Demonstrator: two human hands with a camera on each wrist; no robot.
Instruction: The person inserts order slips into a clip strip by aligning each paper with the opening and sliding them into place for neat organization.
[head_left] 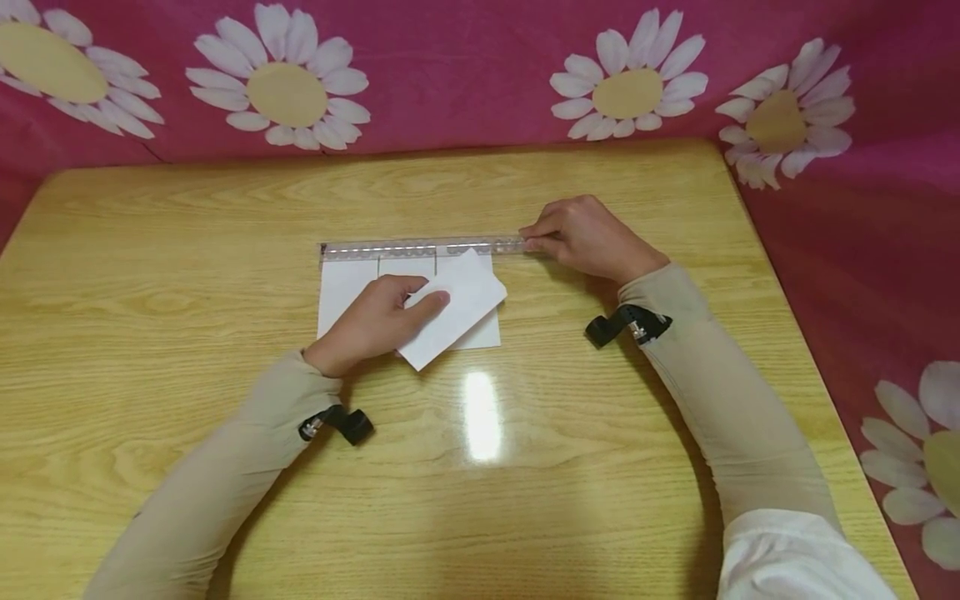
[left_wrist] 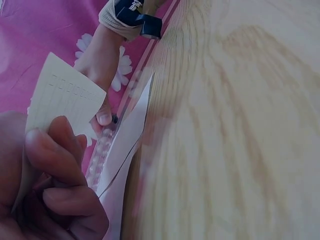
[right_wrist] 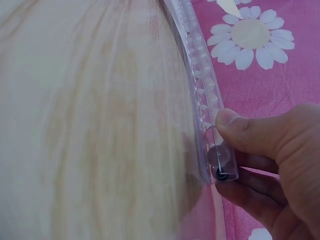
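My left hand [head_left: 382, 312] pinches a small white piece of paper [head_left: 453, 308] between thumb and fingers, tilted over a larger white sheet. In the left wrist view its other face [left_wrist: 62, 90] carries rows of faint lines and dashes. The larger white sheet [head_left: 348, 287] lies on the table, with short dark lines running down from its far edge. Across that edge lies a long clear plastic strip, like a ruler [head_left: 405, 247], with round shapes along it. At the strip's right end, my right hand [head_left: 588, 237] pinches it; a black round part [right_wrist: 221, 173] sits there.
The light wooden table [head_left: 187, 217] ends at a pink cloth [head_left: 450, 75] with large white daisies, at the back and right. A bright reflection [head_left: 482, 417] shines in front of the sheet. Black straps [head_left: 630, 325] are on both sleeved forearms.
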